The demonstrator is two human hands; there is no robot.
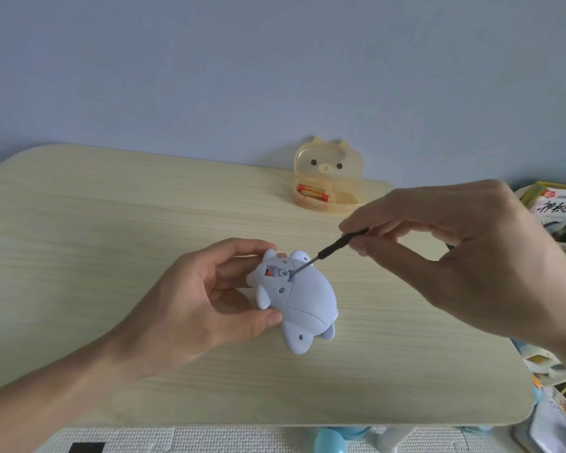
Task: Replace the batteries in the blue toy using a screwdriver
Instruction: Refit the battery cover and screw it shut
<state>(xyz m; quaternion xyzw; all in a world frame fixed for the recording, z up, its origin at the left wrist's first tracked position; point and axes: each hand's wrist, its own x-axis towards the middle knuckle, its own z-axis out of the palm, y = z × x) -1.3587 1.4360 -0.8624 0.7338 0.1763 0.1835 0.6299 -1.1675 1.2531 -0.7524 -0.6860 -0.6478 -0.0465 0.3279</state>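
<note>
Toy (304, 299) mid-table (111, 223); case (327, 178) with batteries (311, 193) behind; books (559, 217) right.

A pale blue plastic animal-shaped toy (303, 297) shows a spot of red-orange inside its opening. The slim screwdriver (335, 246) is black-handled. The tabletop (111, 223) is pale wood-grain laminate with fine streaks. A translucent yellow bear-faced box (327, 176) holds orange batteries (311, 193) with green bands.
</note>
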